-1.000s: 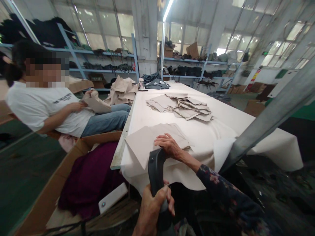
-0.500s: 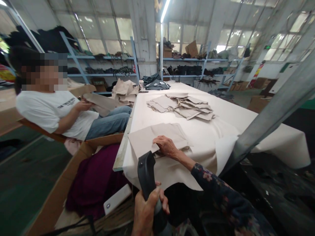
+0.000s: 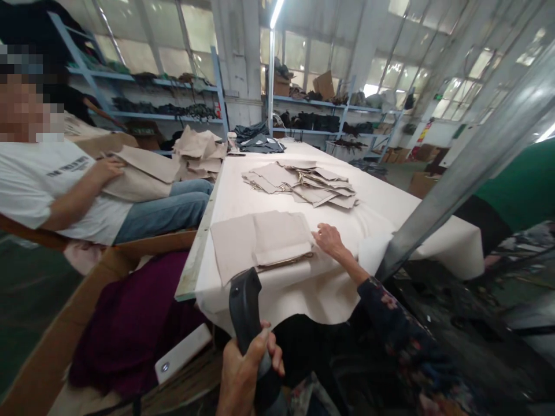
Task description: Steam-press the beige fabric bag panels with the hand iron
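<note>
My left hand [image 3: 247, 370] is wrapped round the handle of a black hand-held tool [image 3: 245, 303] with a broad, curved head; its exact kind does not show. The tool's head stands upright in front of the near edge of a stack of beige fabric pieces [image 3: 264, 237]. These lie flat on the table, one piece folded on top. At the right end of the stack is my right hand [image 3: 329, 240], its fingers loosely bent and a little apart, with nothing visible in them. Whether its fingertips touch the fabric edge, I cannot tell.
A pile of beige pieces [image 3: 303, 182] lies farther back on the cream-covered table [image 3: 373, 199]. A metal post [image 3: 446, 208] slants up at the right. On the left sits a person [image 3: 78, 185] handling beige fabric, beside a cardboard box with purple cloth [image 3: 134, 312] and a white phone-like object [image 3: 184, 352].
My right hand has moved off the near edge of the beige stack to its right end. The top piece now shows a fold. The view has shifted, and the seated person's fabric is raised.
</note>
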`<act>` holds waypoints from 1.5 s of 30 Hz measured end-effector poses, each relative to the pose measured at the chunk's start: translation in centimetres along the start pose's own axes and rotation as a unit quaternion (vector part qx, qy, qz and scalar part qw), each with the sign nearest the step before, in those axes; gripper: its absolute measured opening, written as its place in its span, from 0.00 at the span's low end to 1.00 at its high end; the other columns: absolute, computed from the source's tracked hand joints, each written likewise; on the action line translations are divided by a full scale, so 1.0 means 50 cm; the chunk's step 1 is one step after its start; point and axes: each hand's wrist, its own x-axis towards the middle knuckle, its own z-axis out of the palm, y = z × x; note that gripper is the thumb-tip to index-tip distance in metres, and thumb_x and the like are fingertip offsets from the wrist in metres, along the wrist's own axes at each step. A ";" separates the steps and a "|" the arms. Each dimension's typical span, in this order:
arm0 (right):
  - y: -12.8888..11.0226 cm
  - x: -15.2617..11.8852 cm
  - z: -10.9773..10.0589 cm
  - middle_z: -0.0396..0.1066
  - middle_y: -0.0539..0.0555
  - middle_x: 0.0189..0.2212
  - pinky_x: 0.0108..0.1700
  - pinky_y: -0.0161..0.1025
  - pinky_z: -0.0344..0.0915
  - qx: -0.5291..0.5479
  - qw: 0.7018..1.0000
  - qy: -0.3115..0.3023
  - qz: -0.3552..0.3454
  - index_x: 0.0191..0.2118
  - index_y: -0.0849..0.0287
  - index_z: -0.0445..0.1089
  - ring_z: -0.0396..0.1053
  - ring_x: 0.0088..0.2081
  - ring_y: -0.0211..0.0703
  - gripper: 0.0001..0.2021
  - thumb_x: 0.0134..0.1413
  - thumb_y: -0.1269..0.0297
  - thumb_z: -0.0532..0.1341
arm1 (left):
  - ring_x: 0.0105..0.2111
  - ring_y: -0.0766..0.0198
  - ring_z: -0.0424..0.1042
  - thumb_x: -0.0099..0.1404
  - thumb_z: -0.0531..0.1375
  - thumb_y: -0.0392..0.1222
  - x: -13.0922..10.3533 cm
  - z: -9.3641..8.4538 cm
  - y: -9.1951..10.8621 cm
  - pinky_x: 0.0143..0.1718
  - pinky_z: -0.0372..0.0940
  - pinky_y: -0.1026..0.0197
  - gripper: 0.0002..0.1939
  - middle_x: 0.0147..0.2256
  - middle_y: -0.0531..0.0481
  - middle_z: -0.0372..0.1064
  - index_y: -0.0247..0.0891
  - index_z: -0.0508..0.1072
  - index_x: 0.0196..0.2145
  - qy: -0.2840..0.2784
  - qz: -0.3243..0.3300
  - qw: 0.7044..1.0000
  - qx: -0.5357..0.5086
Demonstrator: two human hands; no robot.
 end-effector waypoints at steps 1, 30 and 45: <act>0.017 -0.002 -0.011 0.73 0.63 0.31 0.46 0.43 0.64 0.019 0.999 -0.016 0.026 0.34 0.67 0.72 0.69 0.40 0.50 0.09 0.54 0.68 0.56 | 0.14 0.69 0.61 0.53 0.64 0.46 0.000 0.005 -0.003 0.14 0.59 0.64 0.16 0.17 0.58 0.60 0.34 0.65 0.34 -0.007 -0.001 1.000 0.000; 0.000 -0.178 0.096 0.66 0.52 0.32 0.36 0.33 0.62 0.444 0.892 0.004 -0.080 0.29 0.61 0.73 0.64 0.35 0.39 0.07 0.53 0.65 0.60 | 0.14 0.70 0.61 0.57 0.61 0.47 0.094 0.139 -0.035 0.16 0.63 0.64 0.14 0.18 0.60 0.60 0.36 0.63 0.35 -0.190 -0.065 0.977 0.072; 0.012 -0.174 0.091 0.62 0.51 0.29 0.34 0.32 0.58 0.465 0.882 -0.016 -0.078 0.26 0.61 0.72 0.60 0.32 0.38 0.06 0.52 0.69 0.60 | 0.14 0.70 0.61 0.57 0.60 0.47 0.106 0.150 -0.022 0.16 0.63 0.64 0.13 0.19 0.59 0.60 0.36 0.64 0.35 -0.184 -0.065 0.977 0.079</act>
